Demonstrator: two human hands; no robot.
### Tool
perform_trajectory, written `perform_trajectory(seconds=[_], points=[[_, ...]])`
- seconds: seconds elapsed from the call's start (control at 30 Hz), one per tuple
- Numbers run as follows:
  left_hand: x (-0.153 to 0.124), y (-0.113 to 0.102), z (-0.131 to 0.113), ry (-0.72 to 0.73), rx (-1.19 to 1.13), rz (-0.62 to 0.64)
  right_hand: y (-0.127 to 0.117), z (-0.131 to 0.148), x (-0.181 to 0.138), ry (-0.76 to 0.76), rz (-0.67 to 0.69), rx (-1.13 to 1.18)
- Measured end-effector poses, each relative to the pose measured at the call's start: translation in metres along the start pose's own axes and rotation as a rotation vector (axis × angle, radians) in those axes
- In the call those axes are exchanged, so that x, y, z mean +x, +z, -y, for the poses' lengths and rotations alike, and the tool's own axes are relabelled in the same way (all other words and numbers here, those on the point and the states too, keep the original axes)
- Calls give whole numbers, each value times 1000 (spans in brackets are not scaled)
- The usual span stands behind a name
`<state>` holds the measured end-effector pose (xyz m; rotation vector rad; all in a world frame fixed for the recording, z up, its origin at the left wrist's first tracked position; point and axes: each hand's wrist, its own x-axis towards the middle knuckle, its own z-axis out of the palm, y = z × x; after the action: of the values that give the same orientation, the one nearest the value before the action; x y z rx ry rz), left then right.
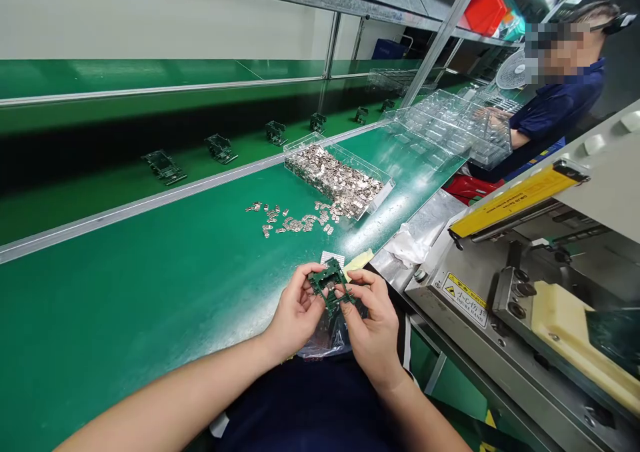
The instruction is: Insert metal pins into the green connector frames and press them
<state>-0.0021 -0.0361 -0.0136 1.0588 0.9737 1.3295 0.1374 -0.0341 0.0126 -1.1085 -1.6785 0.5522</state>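
1. While gripping the green frame (333, 265) close to the body, by the near right edge of the table (175, 292), is using both hands: pinching the left side with thumb and fingers of the left hand (295, 311), and closing the right hand (374, 319) on the right side, probably to steady it from two sides.
2. Is tilting the frame's opening upward, likely for a view inside; is covering part of it with the right fingertips, so cannot tell from here about any small piece pinched there.
3. Is having the clear tray (386, 197) within reach beyond the hands, its walls apparently serving to contain the heaped metal pieces (340, 175).
4. Is facing loose metal pieces (295, 225) on the near side of the tray, perhaps spread thin for easier picking.
5. Is looking left and far, past the metal rail (115, 213), at a spaced row of similar frames (163, 165), presumably set apart to avoid tangling.
6. Is working on the left of a machine (435, 305) bearing a warning label (465, 299), likely facing outward for easy reading.
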Motion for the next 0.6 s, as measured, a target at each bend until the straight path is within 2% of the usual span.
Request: perform_trajectory(seconds=[0.13, 0.27, 0.47, 0.6], points=[[-3, 2, -1, 27, -18, 38, 9, 3, -3, 44, -41, -32], [-7, 2, -2, 48, -4, 63, 14, 4, -4, 160, -61, 35], [-8, 2, -1, 51, 11, 71, 18, 1, -7, 395, -66, 380], [-7, 4, 0, 57, 46, 60, 26, -7, -14, 485, -124, 656]])
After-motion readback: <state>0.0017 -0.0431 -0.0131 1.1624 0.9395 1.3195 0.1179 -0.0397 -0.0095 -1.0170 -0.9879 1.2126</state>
